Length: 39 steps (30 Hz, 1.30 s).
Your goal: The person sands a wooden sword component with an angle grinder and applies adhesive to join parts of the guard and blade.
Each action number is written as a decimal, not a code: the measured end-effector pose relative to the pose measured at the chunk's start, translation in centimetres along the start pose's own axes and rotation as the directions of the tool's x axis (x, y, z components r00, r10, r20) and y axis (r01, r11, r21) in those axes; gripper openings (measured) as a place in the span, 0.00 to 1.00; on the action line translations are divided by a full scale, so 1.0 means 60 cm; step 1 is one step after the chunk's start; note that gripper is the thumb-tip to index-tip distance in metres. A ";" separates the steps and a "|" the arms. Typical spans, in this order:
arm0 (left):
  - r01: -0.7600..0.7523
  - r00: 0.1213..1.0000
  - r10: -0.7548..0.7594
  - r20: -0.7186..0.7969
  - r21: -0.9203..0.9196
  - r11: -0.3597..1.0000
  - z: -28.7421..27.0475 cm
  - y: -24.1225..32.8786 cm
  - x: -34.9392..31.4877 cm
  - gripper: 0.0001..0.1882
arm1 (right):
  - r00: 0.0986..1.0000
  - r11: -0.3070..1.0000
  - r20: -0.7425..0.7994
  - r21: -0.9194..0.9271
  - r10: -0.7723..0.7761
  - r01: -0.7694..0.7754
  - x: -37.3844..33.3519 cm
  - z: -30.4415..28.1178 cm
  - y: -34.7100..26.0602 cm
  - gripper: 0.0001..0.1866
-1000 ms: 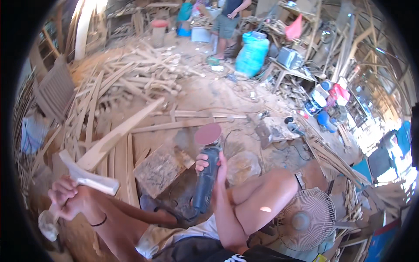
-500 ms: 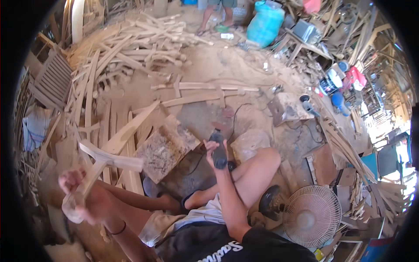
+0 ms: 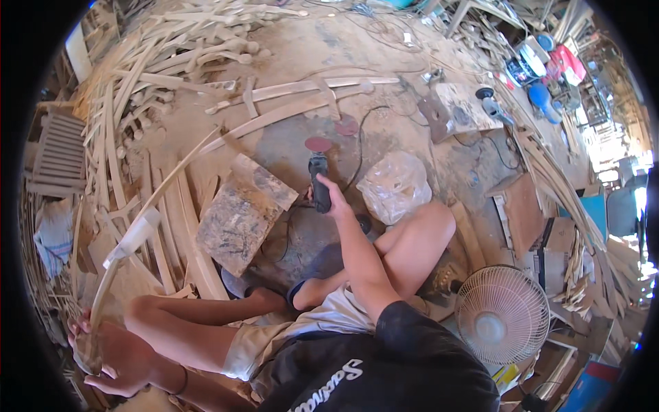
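My left hand (image 3: 127, 360), low at the left, grips the rounded handle end of a wooden sword (image 3: 134, 237). Its crossguard is seen nearly edge-on, and the bare blade slants up and away to the right. In my right hand (image 3: 334, 196) is a black angle grinder (image 3: 318, 182), held by its body, with a reddish sanding disc (image 3: 318, 144) at its far end. The disc is apart from the wood. Between the two hands lies a stained wooden block (image 3: 240, 220) on the ground, in front of my feet.
More wooden swords (image 3: 274, 123) lie beyond the block, and a heap of shaped wood (image 3: 185, 48) fills the far left. A clear plastic bag (image 3: 396, 182) sits right of the grinder. A fan (image 3: 502, 316) stands by my right side. Another grinder (image 3: 491, 106) rests at the right.
The view has tilted. My left hand has turned the wooden sword, so its crossguard now shows edge-on. The grinder in my right hand has swung, and its disc now shows face-on.
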<state>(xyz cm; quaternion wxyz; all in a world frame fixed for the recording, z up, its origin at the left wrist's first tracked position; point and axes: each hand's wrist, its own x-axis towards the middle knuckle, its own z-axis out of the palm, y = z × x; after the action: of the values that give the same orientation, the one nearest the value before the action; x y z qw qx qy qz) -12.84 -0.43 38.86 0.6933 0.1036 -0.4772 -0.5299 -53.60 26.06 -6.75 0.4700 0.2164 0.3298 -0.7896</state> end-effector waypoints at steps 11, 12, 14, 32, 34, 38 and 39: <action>-0.018 0.982 0.048 0.182 -0.162 0.987 0.041 -0.032 0.010 0.33 | 0.771 0.032 -0.032 -0.999 -0.636 -0.015 -0.095 -0.022 -0.003 0.33; 0.049 0.964 0.013 0.267 -0.222 0.974 0.046 -0.033 0.011 0.34 | 0.782 0.029 -0.069 -0.997 -0.619 -0.065 -0.097 -0.028 -0.006 0.32; 0.043 0.976 -0.001 0.218 -0.187 0.981 0.056 -0.038 0.002 0.36 | 0.806 -0.083 -0.076 -0.985 -0.587 -0.154 -0.101 -0.040 -0.015 0.28; -0.048 0.947 -0.037 0.320 0.253 0.966 0.173 -0.066 -0.070 0.46 | 0.615 -0.512 0.103 -0.669 -0.782 -0.539 -0.091 -0.410 -0.355 0.21; -0.011 0.949 -0.070 0.308 0.252 0.968 0.175 -0.062 -0.074 0.47 | 0.578 -0.438 0.040 -0.695 -0.815 -0.570 -0.097 -0.385 -0.324 0.22; -0.056 0.917 -0.035 0.397 0.214 0.975 0.170 -0.047 -0.079 0.48 | 0.534 -0.357 -0.022 -0.721 -0.845 -0.594 -0.092 -0.361 -0.280 0.24; -0.084 0.901 0.006 0.433 0.161 0.983 0.167 -0.041 -0.079 0.48 | 0.525 -0.343 -0.029 -0.726 -0.850 -0.596 -0.089 -0.359 -0.273 0.25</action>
<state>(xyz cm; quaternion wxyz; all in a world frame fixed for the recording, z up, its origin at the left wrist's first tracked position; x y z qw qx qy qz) -22.08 6.12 39.89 0.5708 0.0338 -0.6658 -0.4794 -64.92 50.45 -12.90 0.0463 -0.0018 0.9989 -0.0015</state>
